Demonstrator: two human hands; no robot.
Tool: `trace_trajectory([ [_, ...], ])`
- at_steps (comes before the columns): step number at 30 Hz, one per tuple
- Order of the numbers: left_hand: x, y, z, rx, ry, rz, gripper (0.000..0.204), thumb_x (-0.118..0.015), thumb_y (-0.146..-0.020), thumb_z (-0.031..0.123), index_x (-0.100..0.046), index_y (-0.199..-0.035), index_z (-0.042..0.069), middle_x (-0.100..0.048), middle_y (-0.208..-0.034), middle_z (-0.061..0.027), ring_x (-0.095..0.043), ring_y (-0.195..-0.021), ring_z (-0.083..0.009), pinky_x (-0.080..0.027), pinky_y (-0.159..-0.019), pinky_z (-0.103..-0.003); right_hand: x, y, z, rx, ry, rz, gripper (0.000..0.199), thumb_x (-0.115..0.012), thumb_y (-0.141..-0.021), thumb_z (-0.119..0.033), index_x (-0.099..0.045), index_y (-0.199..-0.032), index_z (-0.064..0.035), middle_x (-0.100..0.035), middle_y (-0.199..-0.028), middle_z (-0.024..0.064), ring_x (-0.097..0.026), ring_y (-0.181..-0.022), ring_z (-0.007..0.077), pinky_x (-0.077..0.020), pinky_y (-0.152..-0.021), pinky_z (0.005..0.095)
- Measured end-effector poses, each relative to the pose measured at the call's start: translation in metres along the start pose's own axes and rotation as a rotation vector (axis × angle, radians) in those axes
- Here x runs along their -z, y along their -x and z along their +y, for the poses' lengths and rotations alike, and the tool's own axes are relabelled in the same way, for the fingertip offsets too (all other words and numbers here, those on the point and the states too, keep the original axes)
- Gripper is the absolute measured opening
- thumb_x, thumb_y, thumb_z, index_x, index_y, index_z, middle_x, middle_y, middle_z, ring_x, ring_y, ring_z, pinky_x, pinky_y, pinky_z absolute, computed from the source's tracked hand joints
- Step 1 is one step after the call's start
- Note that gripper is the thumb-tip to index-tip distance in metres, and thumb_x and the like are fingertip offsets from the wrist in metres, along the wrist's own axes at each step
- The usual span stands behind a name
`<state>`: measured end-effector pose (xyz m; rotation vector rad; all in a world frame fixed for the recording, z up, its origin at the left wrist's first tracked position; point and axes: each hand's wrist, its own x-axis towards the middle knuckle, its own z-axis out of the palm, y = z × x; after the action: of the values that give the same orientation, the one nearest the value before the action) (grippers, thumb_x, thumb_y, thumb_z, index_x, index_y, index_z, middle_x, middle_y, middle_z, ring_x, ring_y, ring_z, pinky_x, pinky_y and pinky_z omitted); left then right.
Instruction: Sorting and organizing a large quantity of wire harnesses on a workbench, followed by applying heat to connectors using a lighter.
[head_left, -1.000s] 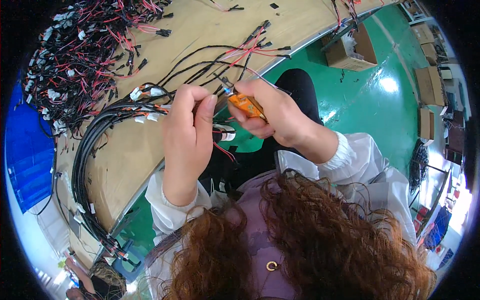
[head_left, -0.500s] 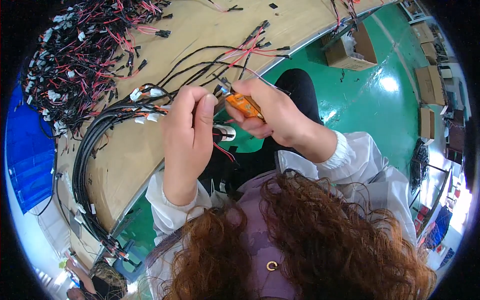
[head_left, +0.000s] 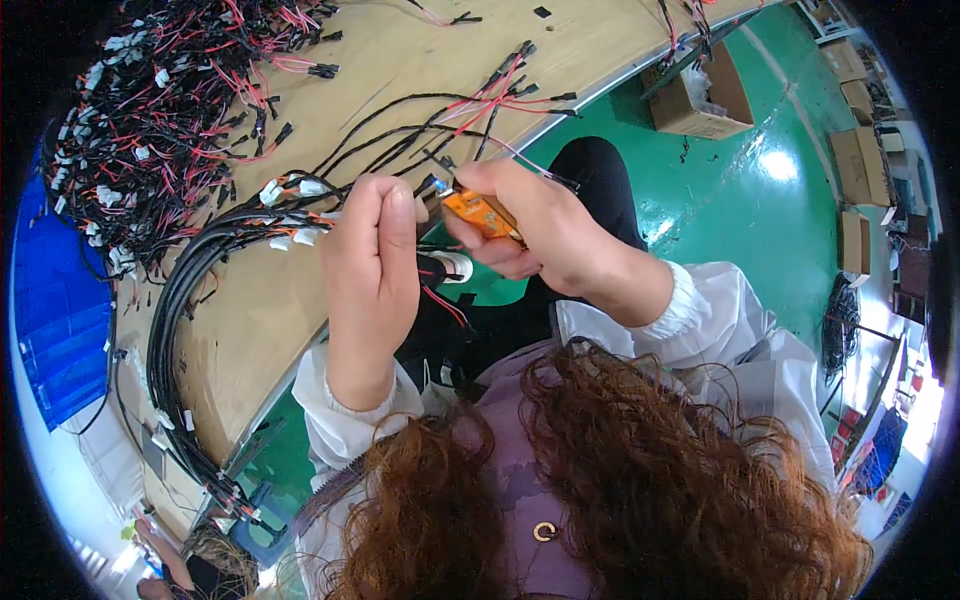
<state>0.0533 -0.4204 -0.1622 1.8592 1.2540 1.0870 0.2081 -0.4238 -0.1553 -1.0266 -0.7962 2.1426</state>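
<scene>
Across the worktop (head_left: pixel 250 345) lie black cables (head_left: pixel 165 335), while the orange lighter (head_left: pixel 478 216) pinched in the right hand's (head_left: pixel 545 222) grip has edged leftward along with the left hand (head_left: pixel 370 255), its thumb and forefinger pressed together, anything between hidden, suggesting heating continues.

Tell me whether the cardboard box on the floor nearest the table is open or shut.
Open: the top of the cardboard box is uncovered, and clear plastic shows inside.

The right hand (head_left: pixel 545 220) has shifted the orange lighter (head_left: pixel 481 216) slightly left.
</scene>
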Motion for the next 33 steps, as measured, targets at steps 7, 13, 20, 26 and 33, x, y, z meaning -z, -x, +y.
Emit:
trace_trajectory([
  [7,-0.002,-0.001,-0.005,-0.044,0.070,0.014,0.010,-0.049,-0.086,0.010,-0.047,-0.080,0.001,-0.045,-0.061,-0.0042,-0.039,-0.052,-0.0095,-0.033,-0.048,-0.023,0.001,0.000,0.000,0.014,-0.001,-0.005,0.043,-0.031,-0.085,-0.039,-0.039,-0.058,-0.0069,-0.028,-0.045,-0.0034,-0.020,-0.037,0.0054,-0.0152,-0.035,0.0206],
  [13,0.000,-0.001,-0.004,-0.038,0.079,0.016,0.010,-0.049,-0.085,0.010,-0.047,-0.080,0.001,-0.044,-0.061,-0.0023,-0.037,-0.052,-0.0075,-0.031,-0.047,-0.022,-0.001,0.001,-0.003,0.020,0.015,-0.005,0.043,-0.030,-0.086,-0.040,-0.039,-0.059,-0.0071,-0.028,-0.045,-0.0033,-0.021,-0.037,0.0053,-0.0157,-0.035,0.0204],
  [20,0.006,0.001,0.003,0.056,0.171,0.057,0.013,-0.045,-0.088,0.012,-0.048,-0.081,0.001,-0.046,-0.067,-0.0018,-0.039,-0.060,-0.0083,-0.034,-0.055,-0.022,-0.012,-0.018,0.008,0.695,0.146,0.215,0.030,-0.048,-0.085,-0.034,-0.050,-0.085,-0.0032,-0.044,-0.065,-0.0035,-0.036,-0.055,0.0032,-0.0280,-0.048,0.0158],
  [26,-0.004,0.001,0.005,-0.019,0.216,0.115,0.017,-0.041,-0.090,0.015,-0.049,-0.085,0.001,-0.044,-0.069,0.0020,-0.037,-0.063,-0.0040,-0.031,-0.057,-0.017,-0.024,-0.028,0.006,0.662,-0.089,0.101,0.013,-0.058,-0.081,-0.011,-0.052,-0.085,-0.0006,-0.051,-0.071,-0.0019,-0.046,-0.061,0.0036,-0.0398,-0.054,0.0173],
  [33,0.001,0.000,0.006,-0.062,0.199,0.115,0.016,-0.045,-0.088,0.011,-0.051,-0.081,-0.002,-0.047,-0.072,0.0006,-0.039,-0.066,-0.0049,-0.033,-0.060,-0.018,-0.030,-0.029,0.004,0.676,-0.029,0.175,0.009,-0.056,-0.082,-0.010,-0.053,-0.078,-0.0021,-0.049,-0.064,-0.0037,-0.042,-0.057,0.0017,-0.0330,-0.048,0.0163],
])
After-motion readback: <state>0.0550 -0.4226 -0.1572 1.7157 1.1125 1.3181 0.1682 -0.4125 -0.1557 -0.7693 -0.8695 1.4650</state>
